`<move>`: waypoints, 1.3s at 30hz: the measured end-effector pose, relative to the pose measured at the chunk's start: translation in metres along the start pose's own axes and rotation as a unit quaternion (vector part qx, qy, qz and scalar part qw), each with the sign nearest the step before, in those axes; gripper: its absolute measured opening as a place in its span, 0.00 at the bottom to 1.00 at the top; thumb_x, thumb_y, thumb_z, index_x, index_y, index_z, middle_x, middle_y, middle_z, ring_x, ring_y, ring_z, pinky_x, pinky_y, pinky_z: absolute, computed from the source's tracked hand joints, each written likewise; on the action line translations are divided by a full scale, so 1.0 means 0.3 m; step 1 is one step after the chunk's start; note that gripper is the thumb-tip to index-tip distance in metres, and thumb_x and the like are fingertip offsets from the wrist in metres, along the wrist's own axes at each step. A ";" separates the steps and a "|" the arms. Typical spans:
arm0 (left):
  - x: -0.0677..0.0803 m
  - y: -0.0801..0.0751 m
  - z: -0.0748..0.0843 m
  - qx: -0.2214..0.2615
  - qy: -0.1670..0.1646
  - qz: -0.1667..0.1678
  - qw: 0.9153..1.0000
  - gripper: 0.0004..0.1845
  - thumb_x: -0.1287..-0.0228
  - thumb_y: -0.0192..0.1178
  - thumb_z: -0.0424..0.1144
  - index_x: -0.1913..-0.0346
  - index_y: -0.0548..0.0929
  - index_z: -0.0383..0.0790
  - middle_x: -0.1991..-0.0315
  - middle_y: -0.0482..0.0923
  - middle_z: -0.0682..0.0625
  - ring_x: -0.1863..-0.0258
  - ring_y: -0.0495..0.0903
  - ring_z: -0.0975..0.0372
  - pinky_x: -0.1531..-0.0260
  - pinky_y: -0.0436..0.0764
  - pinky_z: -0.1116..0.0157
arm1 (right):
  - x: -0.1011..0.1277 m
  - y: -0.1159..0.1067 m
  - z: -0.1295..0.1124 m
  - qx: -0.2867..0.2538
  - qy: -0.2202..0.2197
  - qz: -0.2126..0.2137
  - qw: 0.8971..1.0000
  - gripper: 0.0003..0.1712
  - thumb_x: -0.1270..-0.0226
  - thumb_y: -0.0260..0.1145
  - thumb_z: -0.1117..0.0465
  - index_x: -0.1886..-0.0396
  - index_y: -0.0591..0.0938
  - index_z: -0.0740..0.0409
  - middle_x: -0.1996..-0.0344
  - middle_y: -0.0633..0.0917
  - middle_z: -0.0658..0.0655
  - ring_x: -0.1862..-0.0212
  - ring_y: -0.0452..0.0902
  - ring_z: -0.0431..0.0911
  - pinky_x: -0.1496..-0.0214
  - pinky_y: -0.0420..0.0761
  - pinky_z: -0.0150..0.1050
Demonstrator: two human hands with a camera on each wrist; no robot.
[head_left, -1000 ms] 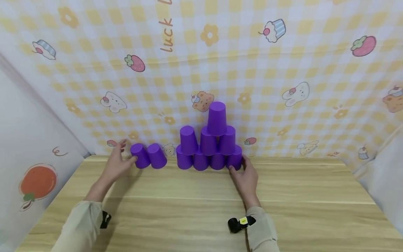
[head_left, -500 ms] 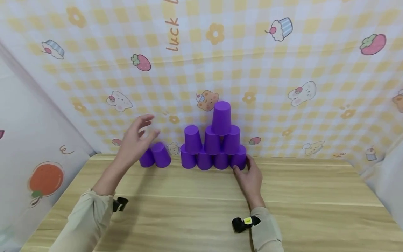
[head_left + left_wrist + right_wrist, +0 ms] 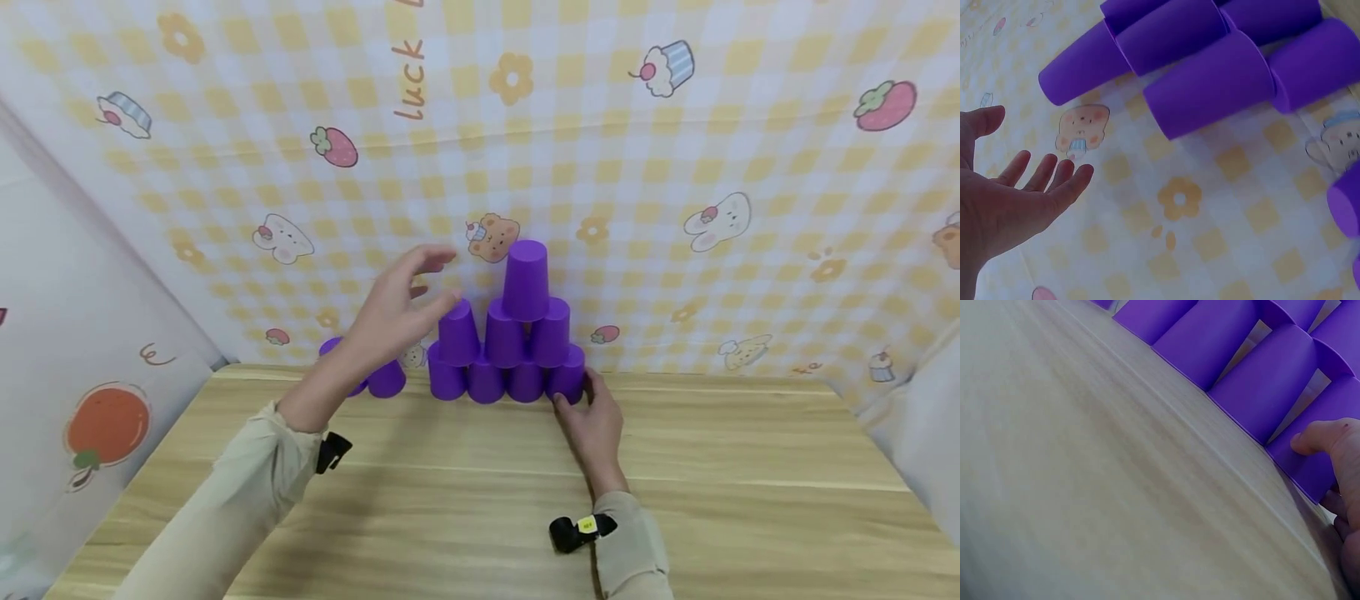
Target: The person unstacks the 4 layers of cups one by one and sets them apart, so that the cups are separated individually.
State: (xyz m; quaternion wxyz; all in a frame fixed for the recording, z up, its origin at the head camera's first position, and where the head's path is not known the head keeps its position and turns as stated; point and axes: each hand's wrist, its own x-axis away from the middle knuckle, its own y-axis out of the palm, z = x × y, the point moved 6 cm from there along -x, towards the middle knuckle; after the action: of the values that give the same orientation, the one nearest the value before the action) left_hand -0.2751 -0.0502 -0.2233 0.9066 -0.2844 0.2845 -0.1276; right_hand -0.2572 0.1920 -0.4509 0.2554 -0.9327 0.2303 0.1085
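Upside-down purple cups form a stack in the head view: several along the bottom, three in the middle row, and a top cup (image 3: 527, 281). My left hand (image 3: 393, 312) hovers by the left middle-row cup (image 3: 458, 335), fingers spread and holding nothing. In the left wrist view that hand (image 3: 1019, 200) is apart from the cups. At the stack's lower right, my right hand (image 3: 596, 421) grips the end bottom-row cup (image 3: 564, 373). Its thumb presses the front of that cup (image 3: 1310, 465) in the right wrist view; other fingers are partly hidden behind.
Two more upside-down cups stand left of the stack, the nearer one (image 3: 386, 381) partly behind my left forearm. A checked cloth (image 3: 637, 275) hangs right behind the cups. The wooden table (image 3: 450, 492) reaches forward from it.
My left hand has left the far-left cup and moved up and right, over to the stack's left side. The right hand stays at the end cup. The view shifted slightly.
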 end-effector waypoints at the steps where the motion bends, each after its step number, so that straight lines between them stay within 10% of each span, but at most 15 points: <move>1: -0.013 0.015 0.001 0.006 -0.005 -0.003 1.000 0.24 0.45 0.56 0.45 0.45 0.66 0.43 0.46 0.67 0.52 0.47 0.65 0.60 0.52 0.69 0.59 | 0.000 0.001 0.002 0.000 0.000 0.000 1.000 0.33 0.55 0.69 0.57 0.47 0.69 0.57 0.53 0.76 0.59 0.51 0.71 0.49 0.48 0.68 0.40; 15: -0.150 0.167 -0.009 0.088 -0.047 0.042 0.994 0.34 0.50 0.61 0.47 0.42 0.60 0.42 0.48 0.66 0.47 0.49 0.66 0.60 0.54 0.71 0.61 | -0.004 0.007 0.003 0.001 -0.010 0.007 1.000 0.32 0.55 0.68 0.58 0.47 0.69 0.57 0.52 0.75 0.59 0.50 0.70 0.49 0.48 0.69 0.39; 24: -0.178 0.222 -0.041 0.035 -0.058 0.033 0.997 0.34 0.53 0.63 0.46 0.43 0.60 0.41 0.50 0.69 0.50 0.52 0.69 0.62 0.52 0.68 0.67 | -0.011 0.002 0.006 0.003 -0.009 0.008 1.000 0.32 0.56 0.69 0.57 0.47 0.70 0.58 0.53 0.76 0.59 0.51 0.71 0.49 0.48 0.69 0.39; 39: -0.189 0.203 -0.039 0.096 -0.041 0.052 0.993 0.27 0.53 0.64 0.40 0.50 0.65 0.43 0.56 0.71 0.52 0.59 0.71 0.64 0.56 0.71 0.65 | -0.016 0.004 0.005 0.021 -0.022 0.020 0.999 0.32 0.57 0.69 0.58 0.48 0.71 0.58 0.55 0.77 0.59 0.53 0.73 0.49 0.50 0.69 0.39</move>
State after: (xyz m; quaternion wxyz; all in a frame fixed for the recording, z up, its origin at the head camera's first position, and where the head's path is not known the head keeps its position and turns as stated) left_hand -0.3234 0.0158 -0.2419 0.9460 -0.1856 0.2480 -0.0957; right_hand -0.2621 0.1936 -0.4511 0.2775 -0.9198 0.2456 0.1294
